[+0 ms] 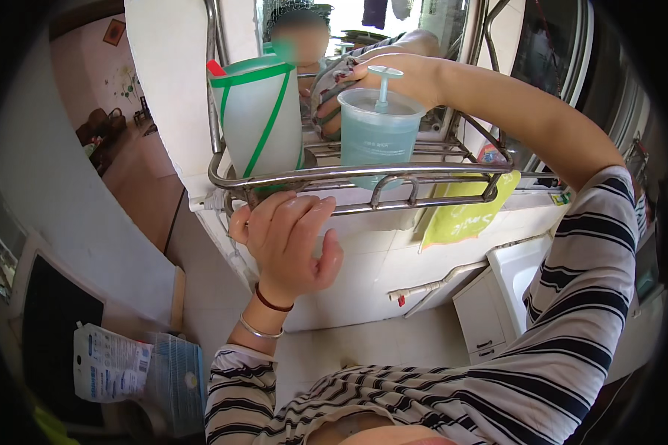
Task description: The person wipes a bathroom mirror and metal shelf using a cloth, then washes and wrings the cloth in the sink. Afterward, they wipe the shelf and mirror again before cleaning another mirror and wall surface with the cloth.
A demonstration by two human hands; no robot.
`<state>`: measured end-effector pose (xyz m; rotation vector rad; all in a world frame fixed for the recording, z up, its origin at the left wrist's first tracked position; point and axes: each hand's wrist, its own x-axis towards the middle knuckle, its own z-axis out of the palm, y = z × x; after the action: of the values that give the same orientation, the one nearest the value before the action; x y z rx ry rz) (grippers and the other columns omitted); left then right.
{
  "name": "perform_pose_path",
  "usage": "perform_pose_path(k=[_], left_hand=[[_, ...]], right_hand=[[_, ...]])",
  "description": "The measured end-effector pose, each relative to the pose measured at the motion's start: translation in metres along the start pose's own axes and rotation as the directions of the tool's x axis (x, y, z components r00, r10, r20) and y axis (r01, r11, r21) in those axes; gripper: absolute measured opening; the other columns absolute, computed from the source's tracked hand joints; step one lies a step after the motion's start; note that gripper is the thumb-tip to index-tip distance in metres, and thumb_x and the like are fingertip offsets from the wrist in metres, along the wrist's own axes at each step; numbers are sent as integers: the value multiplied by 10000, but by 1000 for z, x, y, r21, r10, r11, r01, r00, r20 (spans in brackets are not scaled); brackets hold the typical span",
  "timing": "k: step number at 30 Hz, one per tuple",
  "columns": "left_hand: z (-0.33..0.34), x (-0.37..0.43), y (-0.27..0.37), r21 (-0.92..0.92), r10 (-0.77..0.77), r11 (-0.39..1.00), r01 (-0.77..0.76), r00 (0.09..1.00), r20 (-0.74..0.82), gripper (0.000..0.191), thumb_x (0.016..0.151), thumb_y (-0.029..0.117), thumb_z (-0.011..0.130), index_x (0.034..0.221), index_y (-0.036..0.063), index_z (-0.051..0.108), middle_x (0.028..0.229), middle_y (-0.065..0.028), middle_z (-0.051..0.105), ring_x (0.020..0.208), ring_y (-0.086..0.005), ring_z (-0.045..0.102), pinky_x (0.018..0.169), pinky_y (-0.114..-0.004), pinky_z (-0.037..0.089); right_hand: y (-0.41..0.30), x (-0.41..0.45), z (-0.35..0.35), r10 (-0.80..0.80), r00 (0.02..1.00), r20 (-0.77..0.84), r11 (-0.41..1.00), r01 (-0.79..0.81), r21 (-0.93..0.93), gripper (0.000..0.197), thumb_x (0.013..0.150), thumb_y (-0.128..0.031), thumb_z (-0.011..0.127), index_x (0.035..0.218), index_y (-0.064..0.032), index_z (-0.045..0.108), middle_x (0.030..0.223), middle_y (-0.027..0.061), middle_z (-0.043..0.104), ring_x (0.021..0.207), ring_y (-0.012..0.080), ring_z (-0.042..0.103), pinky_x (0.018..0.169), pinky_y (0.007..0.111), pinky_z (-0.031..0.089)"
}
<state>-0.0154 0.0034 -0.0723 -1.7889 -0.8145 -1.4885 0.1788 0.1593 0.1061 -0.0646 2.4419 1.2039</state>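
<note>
My right hand [387, 69] reaches over a metal wire rack [423, 168] and holds a crumpled patterned cloth [329, 92] close to a mirror [451, 33]. A translucent blue cup [376, 136] with a plunger-like top partly hides this hand. Left of the cup stands a frosted white container [261, 119] with green stripes and a green rim. My left hand [292, 242] is at the rack's lower front corner, its fingers bent at the rail and the tips hidden. A silver bangle and a dark red band circle the left wrist.
A yellow bag [467, 214] with writing hangs below the rack. Lower right are a white sink [520, 267] and a cabinet [481, 311]. A pipe with a red valve [402, 301] runs along the wall. A white pouch [111, 361] and a blue basket [175, 378] stand lower left.
</note>
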Motion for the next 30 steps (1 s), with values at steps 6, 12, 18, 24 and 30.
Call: perform_pose_path(k=[6, 12, 18, 24, 30], left_hand=[[1, 1, 0, 11, -11, 1000, 11, 1000, -11, 317, 664, 208, 600, 964, 117, 643, 903, -15, 618, 923, -231, 534, 895, -390, 254], [4, -1, -1, 32, 10, 999, -9, 999, -31, 308, 677, 213, 601, 965, 113, 644, 922, -15, 613, 928, -227, 528, 908, -401, 248], [-2, -7, -8, 68, 5, 998, -7, 1000, 23, 343, 643, 160, 580, 970, 154, 683, 941, 23, 610, 979, -184, 525, 941, -399, 235], [-9, -8, -12, 74, 57, 995, -63, 995, 83, 381, 673, 119, 559, 1031, 146, 684, 1033, 8, 623, 1033, -190, 526, 921, -382, 261], [-12, -8, -13, 64, 61, 996, -69, 991, 117, 392, 679, 97, 558, 1049, 139, 683, 1066, 11, 616, 1042, -182, 525, 934, -387, 261]], right_hand=[[13, 20, -14, -168, 983, -70, 986, 169, 4, 479, 846, -375, 549, 1257, -133, 512, 1345, 53, 456, 1282, 245, 374, 1072, 402, 287], [24, 34, -29, -246, 956, -161, 969, 240, -55, 514, 877, -372, 491, 1312, -99, 470, 1434, 75, 387, 1364, 258, 290, 1131, 419, 231], [77, 20, -54, 24, 813, -582, 975, -147, -165, 586, 838, -290, 593, 1353, -63, 430, 1445, 152, 357, 1354, 320, 311, 1078, 461, 288], [80, -4, -59, 261, 705, -660, 916, -397, -61, 641, 845, -358, 586, 1385, -69, 394, 1473, 147, 326, 1371, 333, 275, 1079, 499, 236], [54, -53, -56, 564, 477, -675, 659, -752, 19, 666, 871, -372, 549, 1417, -63, 327, 1483, 167, 302, 1380, 359, 251, 1108, 493, 208]])
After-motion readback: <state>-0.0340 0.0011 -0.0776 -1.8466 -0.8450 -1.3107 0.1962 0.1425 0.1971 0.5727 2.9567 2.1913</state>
